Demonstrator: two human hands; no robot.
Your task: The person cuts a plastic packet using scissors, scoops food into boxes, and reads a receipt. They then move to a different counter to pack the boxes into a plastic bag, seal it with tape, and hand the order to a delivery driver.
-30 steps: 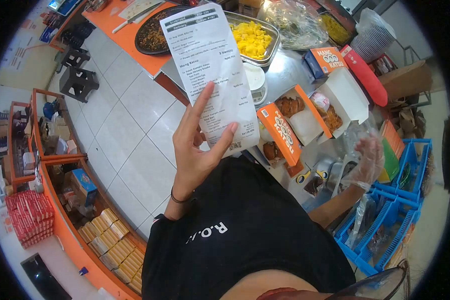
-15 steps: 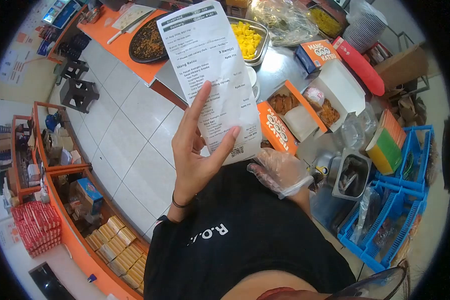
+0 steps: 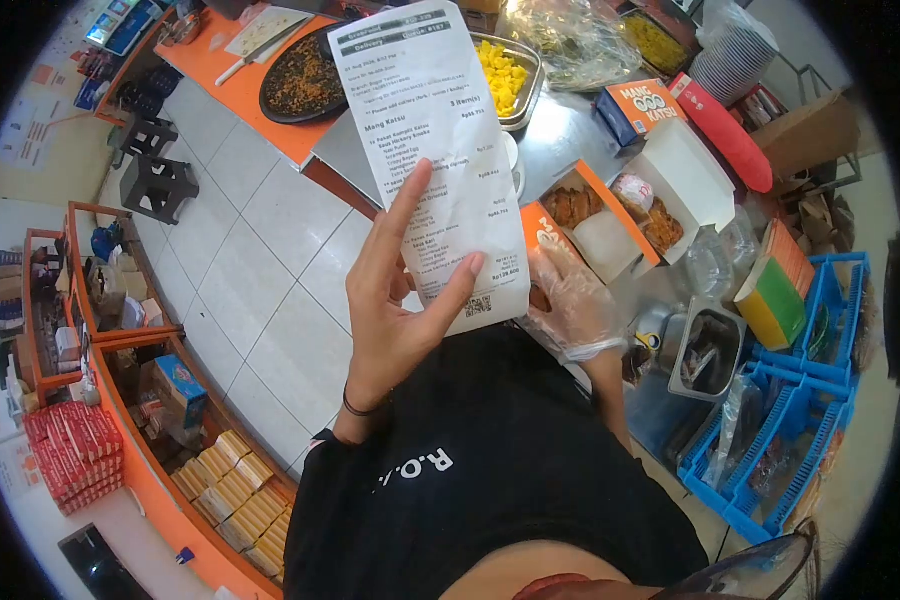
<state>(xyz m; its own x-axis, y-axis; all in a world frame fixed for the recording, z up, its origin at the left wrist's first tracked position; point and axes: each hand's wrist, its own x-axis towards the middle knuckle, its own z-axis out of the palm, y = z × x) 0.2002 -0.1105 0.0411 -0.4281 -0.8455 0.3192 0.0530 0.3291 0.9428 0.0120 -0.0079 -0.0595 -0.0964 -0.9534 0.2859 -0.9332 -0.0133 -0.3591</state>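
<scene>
A long printed receipt [image 3: 448, 150] is gripped between the thumb and fingers of my bare left hand [image 3: 405, 275], held up in front of me with a QR code at its bottom. My right hand [image 3: 570, 305] wears a clear plastic glove, its fingers stretched out over the near side of an orange takeaway box [image 3: 545, 232]. That box stands open with brown fried pieces [image 3: 575, 205] and white paper in it. Beside it, an open white-lidded box [image 3: 688, 180] contains fried food and a round wrapped item [image 3: 633, 190].
A steel tray of yellow pieces [image 3: 502, 80] stands behind the receipt, next to a dark pan of crumbs [image 3: 305, 85]. A closed orange-and-blue box [image 3: 635, 110], a steel container [image 3: 708, 350] and blue baskets [image 3: 770, 440] are to the right. A knife [image 3: 245, 65] lies at far left.
My gloved right hand has moved up and forward, from beside the receipt's bottom corner onto the orange box's near side. The receipt has shifted slightly right in my left hand's grip.
</scene>
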